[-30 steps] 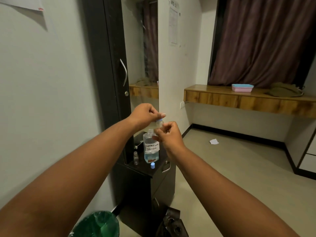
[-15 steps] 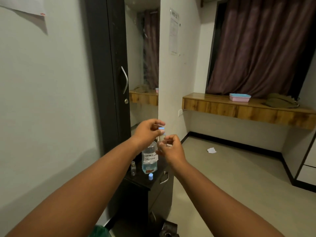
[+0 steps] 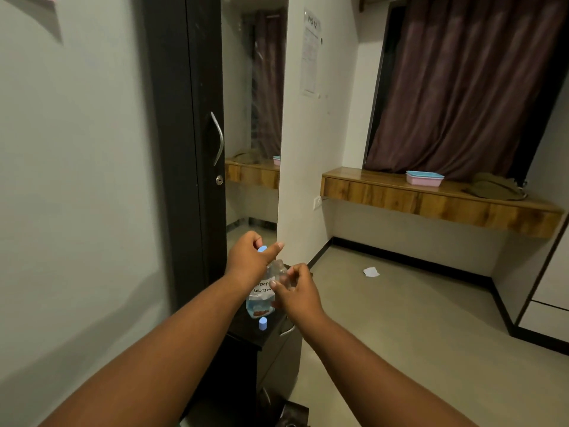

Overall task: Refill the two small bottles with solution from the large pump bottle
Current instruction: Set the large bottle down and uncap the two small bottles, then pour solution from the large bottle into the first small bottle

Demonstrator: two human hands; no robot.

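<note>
The large clear bottle [image 3: 261, 298] with a handwritten label and a little blue liquid stands on a low black cabinet [image 3: 246, 334]. Above it, my left hand [image 3: 251, 257] pinches a small blue cap [image 3: 262, 249] between thumb and fingers. My right hand [image 3: 295, 291] grips a small clear bottle [image 3: 281, 272], uncapped, just right of the large one. A second blue cap [image 3: 262, 323] lies on the cabinet top in front of the large bottle. The other small bottle is hidden behind my left arm.
A tall black wardrobe door [image 3: 191, 149] with a metal handle and a mirror stand behind the cabinet. A wooden shelf [image 3: 431, 201] holds a pink-and-blue box [image 3: 424, 177]. A scrap of paper [image 3: 371, 272] lies on the floor.
The blue cap has come off the small bottle; my left hand lifted it up and left while my right hand lowered the bottle. The view tilted upward.
</note>
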